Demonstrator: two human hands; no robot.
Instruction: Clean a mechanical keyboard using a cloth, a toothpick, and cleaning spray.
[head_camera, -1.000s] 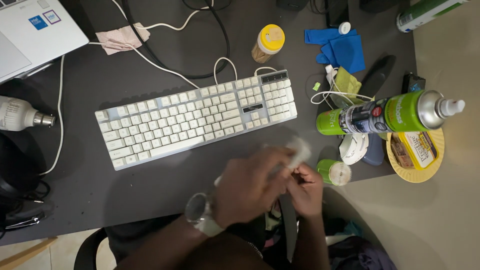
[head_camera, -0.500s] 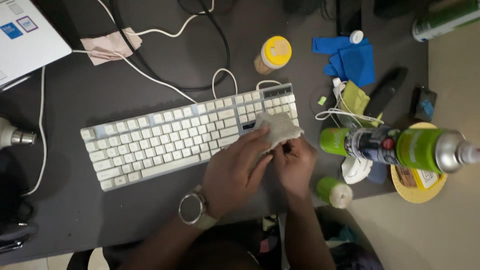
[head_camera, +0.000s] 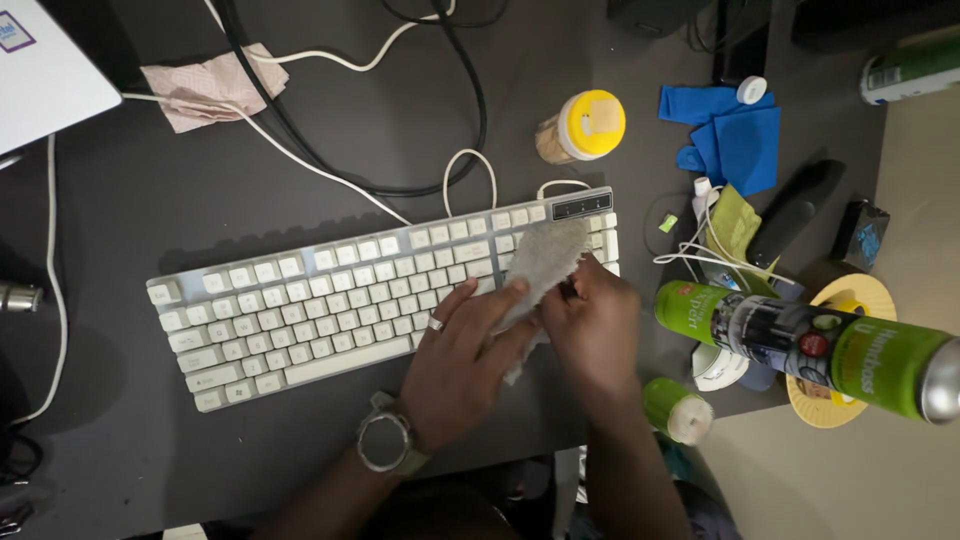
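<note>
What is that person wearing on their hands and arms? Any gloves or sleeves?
No gloves and no sleeves in view: both forearms are bare. The left hand has a round wristwatch with a silvery case and a pale strap, plus a thin silvery ring on one finger. The right hand shows no ring or watch.

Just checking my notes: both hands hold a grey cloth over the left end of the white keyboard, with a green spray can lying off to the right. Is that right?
Not quite. In the head view the left hand and right hand hold the cloth over the right end of the keyboard, not the left. The spray can does lie to the right.
</note>
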